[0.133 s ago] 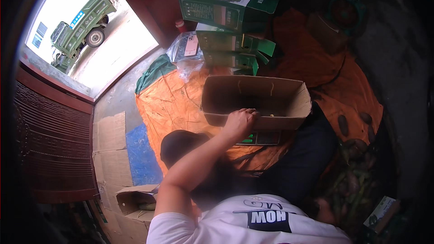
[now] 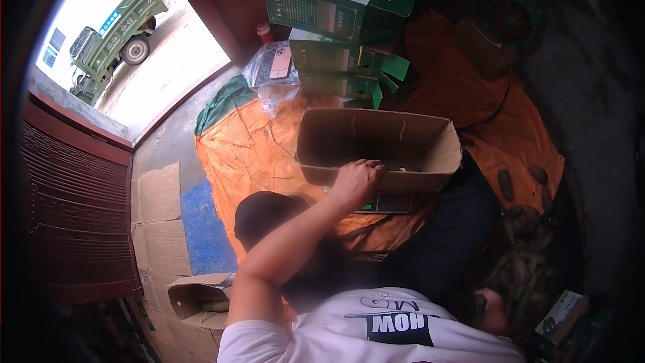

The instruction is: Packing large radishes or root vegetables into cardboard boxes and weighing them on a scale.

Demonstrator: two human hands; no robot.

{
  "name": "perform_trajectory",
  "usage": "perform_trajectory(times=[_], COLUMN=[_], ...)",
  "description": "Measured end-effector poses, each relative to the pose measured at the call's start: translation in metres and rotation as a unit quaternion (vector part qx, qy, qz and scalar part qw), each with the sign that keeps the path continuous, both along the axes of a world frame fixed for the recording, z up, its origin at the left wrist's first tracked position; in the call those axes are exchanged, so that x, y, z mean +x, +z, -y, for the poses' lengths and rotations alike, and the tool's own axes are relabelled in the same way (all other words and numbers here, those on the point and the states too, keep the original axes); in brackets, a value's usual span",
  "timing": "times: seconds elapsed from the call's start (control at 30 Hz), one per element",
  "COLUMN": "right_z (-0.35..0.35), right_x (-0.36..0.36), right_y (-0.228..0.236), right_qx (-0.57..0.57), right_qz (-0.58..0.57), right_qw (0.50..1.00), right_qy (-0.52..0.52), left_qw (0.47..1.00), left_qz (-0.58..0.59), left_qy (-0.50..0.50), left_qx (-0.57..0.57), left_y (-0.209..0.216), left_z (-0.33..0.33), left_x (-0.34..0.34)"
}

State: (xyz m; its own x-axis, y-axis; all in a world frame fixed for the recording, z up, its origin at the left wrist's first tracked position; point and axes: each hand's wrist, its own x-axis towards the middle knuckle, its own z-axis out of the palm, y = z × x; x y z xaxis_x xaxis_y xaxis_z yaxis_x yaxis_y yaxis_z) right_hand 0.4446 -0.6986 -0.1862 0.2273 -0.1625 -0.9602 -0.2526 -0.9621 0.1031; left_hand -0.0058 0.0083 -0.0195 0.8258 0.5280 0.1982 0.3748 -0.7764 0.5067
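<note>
An open cardboard box (image 2: pixel 416 179) stands before me, brown inside, with thin cord loops on its far wall. My left hand (image 2: pixel 361 178) is closed over its near rim, fingers curled over the edge. The bottom of the box is dark, so its contents cannot be made out. At the lower right my right hand (image 2: pixel 494 301) is beside a heap of brownish, long tubers (image 2: pixel 517 269). Its fingers look curled against something dark, too dim to name. A scale (image 2: pixel 393 202) with a green-lit display shows partly under the box's near side.
Green printed cartons (image 2: pixel 329 17) are stacked beyond the box, beside a pink phone (image 2: pixel 281 60) on clear plastic. An orange tarp (image 2: pixel 235 154) covers the floor. A small open carton (image 2: pixel 195 296) lies at left; another carton (image 2: pixel 561 316) sits at right. Several loose tubers (image 2: pixel 505 185) lie right.
My right hand has come slightly up and right beside the heap, showing more of itself. My left hand stays on the box rim. The whole view has shifted a little.
</note>
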Motion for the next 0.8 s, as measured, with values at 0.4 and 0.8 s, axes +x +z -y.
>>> perform_trajectory(times=[0.4, 0.8], right_z=[-0.082, -0.496], right_x=[0.006, -0.090], right_y=[0.137, 0.369], right_qx=[0.230, 0.540], right_qz=[0.268, 0.155], right_qw=[0.909, 0.786], right_qy=[-0.221, 0.256], left_qw=[0.997, 0.970], left_qz=[-0.067, -0.182], left_qy=[0.001, -0.022], left_qx=[0.034, 0.160], left_y=[0.015, 0.016], left_z=[0.013, 0.033], left_x=[-0.003, 0.001])
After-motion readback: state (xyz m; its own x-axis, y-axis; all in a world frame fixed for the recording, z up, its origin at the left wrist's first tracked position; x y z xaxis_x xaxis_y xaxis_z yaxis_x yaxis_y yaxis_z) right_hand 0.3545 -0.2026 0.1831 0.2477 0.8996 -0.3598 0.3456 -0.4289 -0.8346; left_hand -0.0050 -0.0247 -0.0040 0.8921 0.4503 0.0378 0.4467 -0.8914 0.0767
